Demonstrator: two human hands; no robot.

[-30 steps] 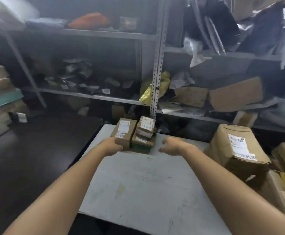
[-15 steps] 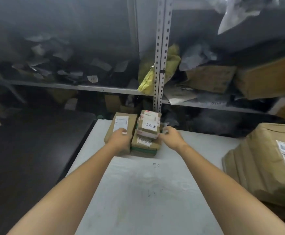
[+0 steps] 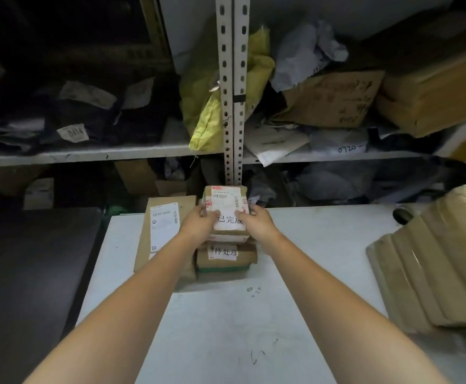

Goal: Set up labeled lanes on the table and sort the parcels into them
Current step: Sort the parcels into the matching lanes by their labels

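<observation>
Clasping the small brown cardboard parcel w/ white label (image 3: 226,209) atop the stack at the white tabletop's (image 3: 309,259) far edge, left hand (image 3: 200,221) & right hand (image 3: 256,220) grip its sides: prob. light, stiff, best held at edges.

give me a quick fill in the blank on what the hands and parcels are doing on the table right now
1. Both the left hand and right hand grip the ____ parcel of the small stack.
2. The flat parcel lies to the ____ of that stack.
3. The white table stands in front of metal ____ full of packages.

Missing words: top; left; shelves
</observation>
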